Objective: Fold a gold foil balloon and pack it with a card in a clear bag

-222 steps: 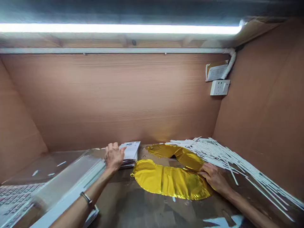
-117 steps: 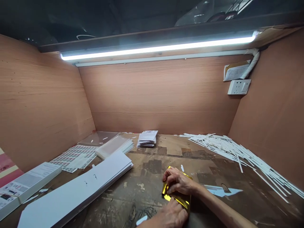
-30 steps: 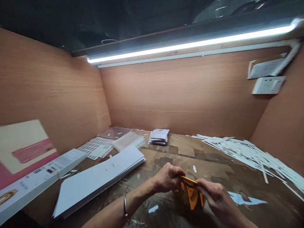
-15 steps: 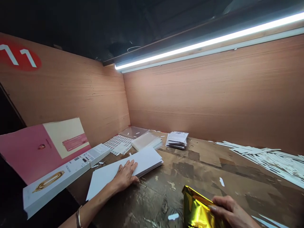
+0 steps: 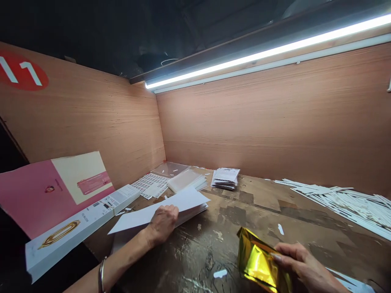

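My left hand (image 5: 164, 223), a bangle on its wrist, is closed on the near edge of a white sheet (image 5: 183, 200). That sheet is tilted up off a stack of white sheets (image 5: 192, 214), its near left corner raised. In my right hand (image 5: 301, 260) is a shiny gold foil packet (image 5: 259, 260), held by its right side with the thumb on top, low over the table. The packet's lower part runs close to the bottom of the view. My right fingers are partly hidden beneath it.
A long printed white box or stack (image 5: 82, 228) and a pink folder (image 5: 36, 191) stand at left. Behind the sheets lie a sticker sheet (image 5: 149, 185), clear sleeves (image 5: 186, 181) and a stack of cards (image 5: 226, 178). White strips (image 5: 345, 199) are heaped at right; paper scraps (image 5: 220, 273) dot the table.
My left hand, flat on the stack before, has closed on the top sheet and lifted its near edge. The gold foil packet has shifted slightly up and turned in my right hand.
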